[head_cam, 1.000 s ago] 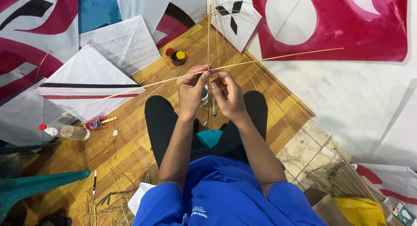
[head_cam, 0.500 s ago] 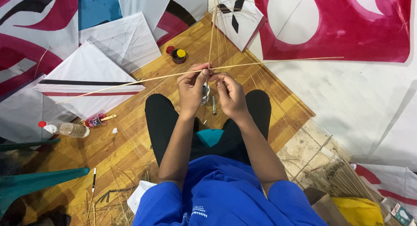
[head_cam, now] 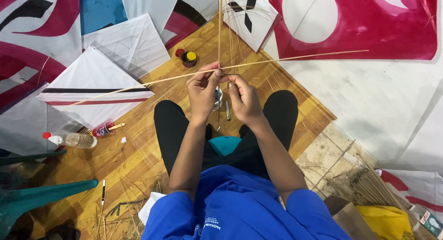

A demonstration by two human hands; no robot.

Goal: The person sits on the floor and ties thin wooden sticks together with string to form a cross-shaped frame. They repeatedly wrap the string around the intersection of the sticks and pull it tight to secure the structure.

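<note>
The long thin bamboo stick [head_cam: 277, 60] has been lifted slightly vs. a sec ago, pinched at its crossing w/ the upright bamboo stick [head_cam: 219, 32] by the left hand [head_cam: 202, 90], right hand [head_cam: 243, 98] fingertips pressed beside (thread probably, unclear).

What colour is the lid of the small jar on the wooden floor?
The lid of the small jar is yellow, on a dark jar; the head view shows it, just beyond the hands.
</note>
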